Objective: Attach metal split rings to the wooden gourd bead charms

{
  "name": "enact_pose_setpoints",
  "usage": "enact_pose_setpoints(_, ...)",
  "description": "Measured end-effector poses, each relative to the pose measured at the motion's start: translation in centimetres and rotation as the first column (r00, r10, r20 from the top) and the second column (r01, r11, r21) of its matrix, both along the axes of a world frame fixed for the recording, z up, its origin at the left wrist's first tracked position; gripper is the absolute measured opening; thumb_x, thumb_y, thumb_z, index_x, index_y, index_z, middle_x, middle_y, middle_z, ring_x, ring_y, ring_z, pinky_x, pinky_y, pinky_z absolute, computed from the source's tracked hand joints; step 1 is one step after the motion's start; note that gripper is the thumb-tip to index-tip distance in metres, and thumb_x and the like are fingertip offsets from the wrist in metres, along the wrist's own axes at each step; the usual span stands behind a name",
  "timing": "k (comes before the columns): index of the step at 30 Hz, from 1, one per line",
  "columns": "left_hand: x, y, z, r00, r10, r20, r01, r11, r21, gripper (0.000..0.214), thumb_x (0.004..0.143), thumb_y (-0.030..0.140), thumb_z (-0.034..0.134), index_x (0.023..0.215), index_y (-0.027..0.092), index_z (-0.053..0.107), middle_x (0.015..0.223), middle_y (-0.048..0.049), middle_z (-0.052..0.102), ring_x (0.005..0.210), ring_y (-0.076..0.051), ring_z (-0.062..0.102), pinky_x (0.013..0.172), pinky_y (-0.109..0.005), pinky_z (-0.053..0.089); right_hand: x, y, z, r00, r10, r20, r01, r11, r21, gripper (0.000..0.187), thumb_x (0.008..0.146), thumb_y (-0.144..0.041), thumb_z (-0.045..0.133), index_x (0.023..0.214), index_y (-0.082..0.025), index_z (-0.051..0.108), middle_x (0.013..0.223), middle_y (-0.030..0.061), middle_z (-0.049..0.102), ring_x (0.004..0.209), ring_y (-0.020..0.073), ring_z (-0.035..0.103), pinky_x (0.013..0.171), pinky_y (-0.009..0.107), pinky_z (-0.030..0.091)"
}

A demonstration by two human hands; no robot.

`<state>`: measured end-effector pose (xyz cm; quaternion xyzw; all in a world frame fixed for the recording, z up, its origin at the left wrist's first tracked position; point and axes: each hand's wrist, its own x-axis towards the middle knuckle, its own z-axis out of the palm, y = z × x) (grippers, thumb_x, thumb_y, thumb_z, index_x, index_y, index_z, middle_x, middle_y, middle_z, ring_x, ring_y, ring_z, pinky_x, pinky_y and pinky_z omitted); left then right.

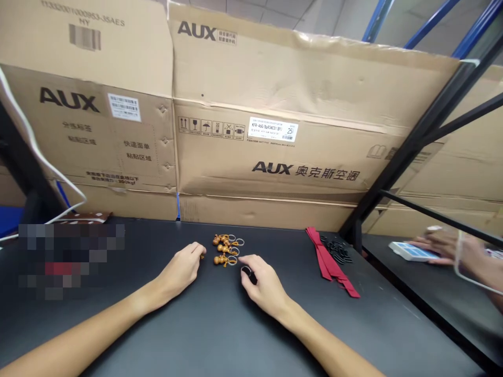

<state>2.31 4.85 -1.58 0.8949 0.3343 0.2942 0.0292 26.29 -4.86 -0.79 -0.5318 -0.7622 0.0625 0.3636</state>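
Several brown gourd-shaped keychains (pixel 226 250) with metal split rings lie in a short stack of rows on the black table, between my two hands. Just left of them, my left hand (pixel 184 267) rests palm down with its fingers together, and a small brown-orange bit of a keychain (pixel 202 256) peeks out at the fingertips. My right hand (pixel 267 285) is to their lower right, thumb and forefinger curved apart. A metal ring (pixel 246 270) shows in that gap; whether the hand grips it I cannot tell.
Red strips (pixel 330 256) and a pile of black cord-like pieces (pixel 337 251) lie at the right. Large cardboard boxes (pixel 314 99) wall the back. Beyond a black metal rack post, another person's hands (pixel 463 251) hold a blue-and-white box (pixel 413 251). A blurred-out area covers the left side.
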Motion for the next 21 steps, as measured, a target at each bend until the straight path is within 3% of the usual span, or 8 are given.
enact_pose_setpoints(4, 0.6, -1.4, 0.4, 0.995, -0.098, 0.027, 0.1, 0.993, -0.06, 0.022, 0.09, 0.009, 0.036, 0.1, 0.019, 0.053, 0.099, -0.0055, 0.058, 0.083, -0.016, 0.062, 0.078, -0.028, 0.051, 1.0, 0.6, -0.3, 0.995, -0.086, 0.051, 0.088, 0.996, -0.023, 0.027, 0.083, -0.013, 0.047, 0.105, -0.02, 0.059, 0.101, 0.0067, 0.062, 0.094, 0.0215, 0.056, 0.084, 0.036, 0.049)
enact_pose_setpoints(10, 1.4, -2.8, 0.9, 0.972, -0.223, 0.079, 0.23, 0.97, -0.085, 0.027, 0.093, 0.01, 0.035, 0.112, 0.02, 0.051, 0.114, -0.0079, 0.052, 0.093, -0.015, 0.061, 0.087, -0.028, 0.05, 1.5, 1.1, -0.6, 0.994, -0.061, 0.089, 0.072, 0.99, -0.12, 0.015, 0.084, -0.014, 0.049, 0.091, -0.02, 0.061, 0.093, 0.0065, 0.057, 0.09, 0.0205, 0.054, 0.082, 0.034, 0.048)
enact_pose_setpoints(21, 1.3, -2.6, 0.9, 0.964, -0.256, 0.066, 0.263, 0.956, -0.127, 0.031, 0.085, 0.003, 0.037, 0.104, 0.018, 0.057, 0.112, -0.0081, 0.054, 0.094, -0.016, 0.059, 0.087, -0.028, 0.05, 1.4, 1.1, -0.6, 0.995, -0.053, 0.089, 0.066, 0.987, -0.148, 0.009, 0.084, -0.012, 0.048, 0.08, -0.019, 0.053, 0.088, 0.0049, 0.054, 0.086, 0.0195, 0.05, 0.079, 0.033, 0.045)
